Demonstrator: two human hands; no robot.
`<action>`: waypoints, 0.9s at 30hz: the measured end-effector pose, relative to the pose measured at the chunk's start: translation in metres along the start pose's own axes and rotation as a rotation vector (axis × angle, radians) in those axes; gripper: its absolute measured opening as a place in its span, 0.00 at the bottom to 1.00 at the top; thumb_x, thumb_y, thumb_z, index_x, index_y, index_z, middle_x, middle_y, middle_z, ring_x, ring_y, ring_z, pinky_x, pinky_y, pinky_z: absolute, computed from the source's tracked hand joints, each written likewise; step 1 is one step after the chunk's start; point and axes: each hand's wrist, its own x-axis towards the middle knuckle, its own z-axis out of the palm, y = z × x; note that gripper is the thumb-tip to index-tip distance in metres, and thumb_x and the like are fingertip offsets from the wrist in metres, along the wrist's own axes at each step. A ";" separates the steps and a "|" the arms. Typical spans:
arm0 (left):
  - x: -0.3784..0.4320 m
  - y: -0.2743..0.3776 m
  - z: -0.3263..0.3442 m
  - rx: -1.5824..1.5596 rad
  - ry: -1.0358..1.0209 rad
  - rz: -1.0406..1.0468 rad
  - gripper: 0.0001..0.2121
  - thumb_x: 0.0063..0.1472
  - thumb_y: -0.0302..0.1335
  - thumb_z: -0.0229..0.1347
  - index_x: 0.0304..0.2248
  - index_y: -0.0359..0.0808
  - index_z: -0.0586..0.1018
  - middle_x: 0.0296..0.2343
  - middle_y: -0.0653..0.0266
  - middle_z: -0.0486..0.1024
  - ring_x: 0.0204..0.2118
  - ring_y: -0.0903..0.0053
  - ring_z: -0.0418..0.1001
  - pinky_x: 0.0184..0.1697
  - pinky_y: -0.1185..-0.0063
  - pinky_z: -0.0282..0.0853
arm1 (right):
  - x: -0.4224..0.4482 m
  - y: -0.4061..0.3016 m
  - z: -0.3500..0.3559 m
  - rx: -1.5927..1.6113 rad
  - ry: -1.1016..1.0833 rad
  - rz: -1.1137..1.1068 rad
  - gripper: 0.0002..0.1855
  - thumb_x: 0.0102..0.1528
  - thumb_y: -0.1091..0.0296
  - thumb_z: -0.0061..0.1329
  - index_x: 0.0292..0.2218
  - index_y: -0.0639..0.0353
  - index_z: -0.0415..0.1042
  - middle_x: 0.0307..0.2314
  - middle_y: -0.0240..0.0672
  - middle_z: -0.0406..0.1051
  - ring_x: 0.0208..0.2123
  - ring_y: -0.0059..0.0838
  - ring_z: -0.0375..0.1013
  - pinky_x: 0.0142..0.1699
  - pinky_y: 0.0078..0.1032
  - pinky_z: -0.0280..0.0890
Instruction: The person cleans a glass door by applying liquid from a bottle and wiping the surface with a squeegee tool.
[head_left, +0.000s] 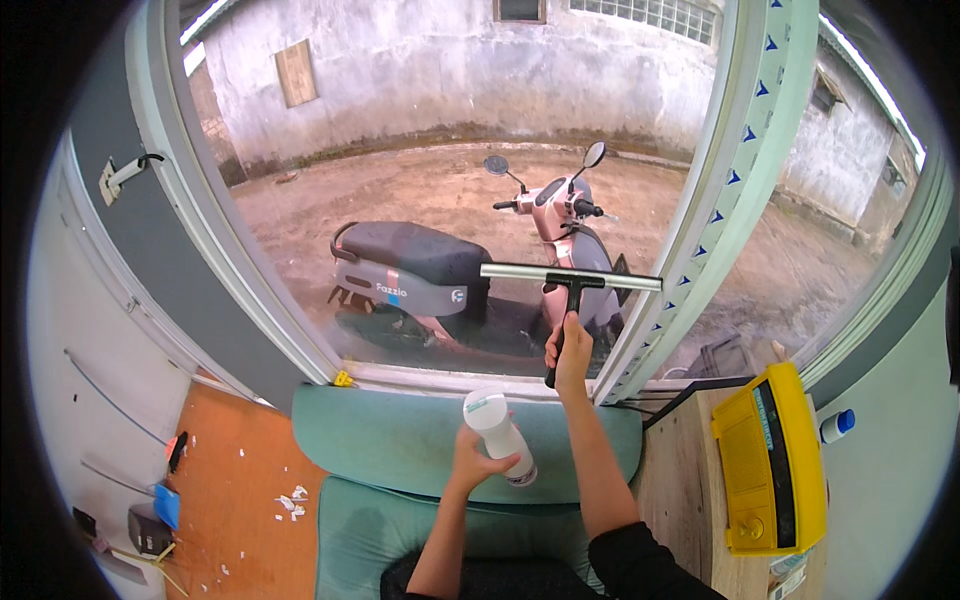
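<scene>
My right hand (574, 352) grips the black handle of a window squeegee (574, 283). The squeegee's silver bar lies across the view of the window pane (420, 187), its right end close to the white window frame (637, 322); whether the blade touches the glass I cannot tell. Lower and to the left, my left hand (480, 459) is wrapped around a white plastic bottle (499, 431), held tilted above the green sofa (390, 427). Through the pane a pink and grey scooter (420, 262) stands outside.
On the right, a yellow plastic case (772, 465) stands on a wooden table (675, 480), with a blue-capped white bottle (836, 426) beyond it. Paper scraps (292, 502) litter the orange floor (240, 450). A small yellow object (343, 379) sits at the window's lower left corner.
</scene>
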 end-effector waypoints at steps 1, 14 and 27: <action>-0.002 -0.012 -0.006 0.087 -0.024 0.071 0.26 0.35 0.31 0.64 0.38 0.34 0.73 0.33 0.61 0.74 0.39 0.70 0.72 0.45 0.73 0.65 | 0.000 0.011 -0.007 -0.042 0.016 -0.029 0.25 0.59 0.47 0.37 0.18 0.55 0.59 0.08 0.23 0.54 0.08 0.12 0.50 0.12 0.13 0.44; -0.029 -0.024 -0.021 -0.028 0.041 -0.067 0.21 0.34 0.29 0.64 0.33 0.34 0.75 0.29 0.64 0.76 0.34 0.75 0.74 0.40 0.77 0.67 | -0.058 0.155 -0.093 -0.139 0.123 0.230 0.30 0.55 0.37 0.37 0.17 0.56 0.57 0.07 0.25 0.53 0.07 0.16 0.52 0.11 0.15 0.47; -0.035 -0.023 -0.080 -0.052 0.159 -0.095 0.21 0.34 0.28 0.65 0.32 0.33 0.76 0.28 0.64 0.76 0.33 0.76 0.74 0.39 0.77 0.68 | -0.068 0.140 0.076 -0.201 0.021 0.165 0.17 0.52 0.62 0.52 0.17 0.58 0.62 0.11 0.22 0.58 0.12 0.11 0.55 0.16 0.17 0.49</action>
